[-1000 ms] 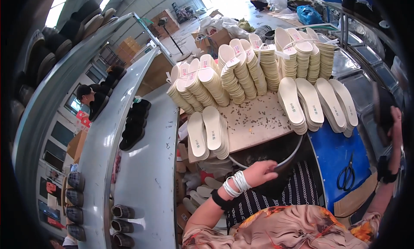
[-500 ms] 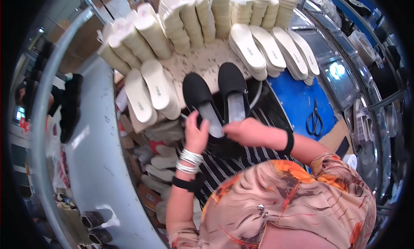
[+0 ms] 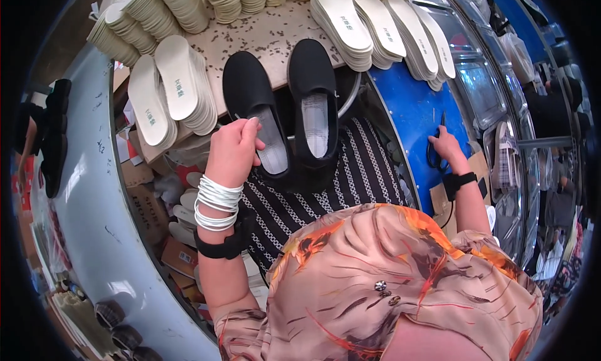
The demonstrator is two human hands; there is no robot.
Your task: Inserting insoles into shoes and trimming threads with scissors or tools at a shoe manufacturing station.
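Two black slip-on shoes lie side by side in front of me, toes pointing away. The left shoe (image 3: 248, 79) and the right shoe (image 3: 311, 70) both show pale grey insides. Beside the left shoe's opening is my left hand (image 3: 235, 147), fingers curled in a pinch; whatever may be between them is too small to make out. Several white bands (image 3: 218, 203) circle that wrist. Out to the right, my right hand (image 3: 448, 147) has its fingers at the handles of black scissors (image 3: 431, 153) lying on a blue surface, partly hidden by the hand.
Stacks of cream insoles (image 3: 183, 92) stand left of the shoes, with more insole stacks (image 3: 344, 29) at the back right. The blue board (image 3: 400, 104) lies to the right. A pale table (image 3: 106, 192) runs along the left. Striped black cloth (image 3: 350, 167) covers my lap.
My right hand has left the right shoe's heel and reached right to the scissors. My left hand has closed its fingers beside the left shoe. The view has shifted.
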